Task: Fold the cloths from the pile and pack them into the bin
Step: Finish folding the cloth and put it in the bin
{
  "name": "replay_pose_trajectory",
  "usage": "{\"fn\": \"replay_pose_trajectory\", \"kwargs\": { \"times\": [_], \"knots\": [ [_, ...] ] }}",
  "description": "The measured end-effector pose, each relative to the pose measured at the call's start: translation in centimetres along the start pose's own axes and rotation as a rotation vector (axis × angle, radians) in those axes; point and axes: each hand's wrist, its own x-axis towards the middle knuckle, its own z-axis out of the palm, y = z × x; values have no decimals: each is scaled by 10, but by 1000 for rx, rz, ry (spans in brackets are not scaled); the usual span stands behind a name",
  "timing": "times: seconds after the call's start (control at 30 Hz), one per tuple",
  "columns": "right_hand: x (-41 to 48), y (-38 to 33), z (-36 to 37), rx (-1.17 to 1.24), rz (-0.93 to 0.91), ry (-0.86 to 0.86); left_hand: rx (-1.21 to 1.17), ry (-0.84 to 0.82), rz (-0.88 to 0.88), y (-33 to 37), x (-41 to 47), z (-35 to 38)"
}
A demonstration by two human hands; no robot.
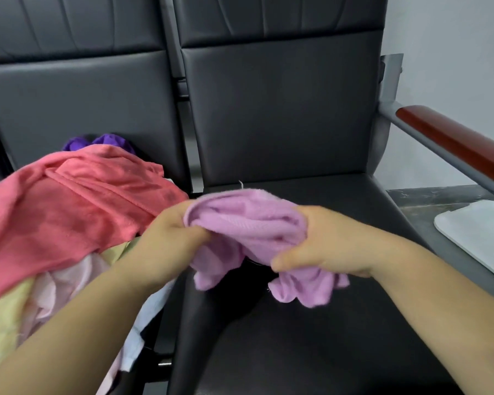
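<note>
A person's two bare hands hold a crumpled lilac fleece cloth (248,223) in the air, just above a black padded leather seat (325,337) at the centre of the view. The left hand (166,238), at 9 o'clock of the cloth, pinches a bunched edge between thumb and curled fingers. The right hand (331,246), at 3 o'clock, grips another bunch, with the thumb on top and the fingers hidden under the fabric.

The cloth is wadded, and no corner or straight hem can be picked out. A fold begun from these grips would likely come out lopsided and bulky. The loose end hanging at 5 o'clock could drag on the seat. It could also slip free if either hand lets go to hunt for a corner. The left forearm passes over the pile at 9 o'clock, so a wide shake might knock cloths off the seat.

The lilac cloth looks soft and napped, with deep folds, and a pale thread stands up from its top edge.

In the pile, a coral-red terry cloth (69,209) lies on top and a deep purple cloth (106,139) sits behind it at 11 o'clock. A pale yellow cloth (0,332) lies beneath them.

A white flat object with rounded corners (479,232) sits at 3 o'clock. I cannot tell whether it belongs to the bin.
</note>
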Motion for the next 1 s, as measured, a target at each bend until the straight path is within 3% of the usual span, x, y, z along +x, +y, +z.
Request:
{"fn": "replay_pose_trajectory", "kwargs": {
  "times": [0.07, 0.13, 0.17, 0.27, 0.33, 0.4, 0.47, 0.57, 0.67, 0.73, 0.83, 0.9, 0.93, 1.0],
  "knots": [
    [9, 4, 3, -346, 170, 4, -344, 49, -27, 7, 1, 2],
    [13, 5, 3, -512, 133, 160, -437, 63, -58, 7, -1, 6],
    [13, 5, 1, -470, 108, 229, -362, 45, -61, 5, -1, 5],
    [7, -1, -5, -31, 53, 292, 57, -122, -17, 1, -1, -3],
    [0, -8, -3, 94, 6, 239, 321, -227, -21, 1, -1, -7],
    [-5, -14, 2, 142, -33, 158, 455, -214, 24, -1, 1, -8],
    [-5, -11, 5, 20, 8, 93, 370, -78, 118, -1, 2, -9],
    [3, -2, 8, -463, 129, 125, 83, 97, 154, 4, -1, -5],
    [9, 3, 4, -570, 138, 201, -47, 47, 167, 12, -2, 1],
    [10, -2, -1, -474, 87, 259, 50, -81, 116, 9, 0, -2],
    [2, -8, -7, 64, 53, 240, 542, -126, 110, -2, 3, -9],
    [-5, -9, -7, 92, 61, 95, 422, -60, 141, -6, 5, -11],
    [-6, -5, -6, -3, 83, 52, 266, -12, 145, -6, 5, -10],
    [1, 4, -6, -296, 137, 124, -43, 34, 143, -1, 4, -5]
  ]
}}
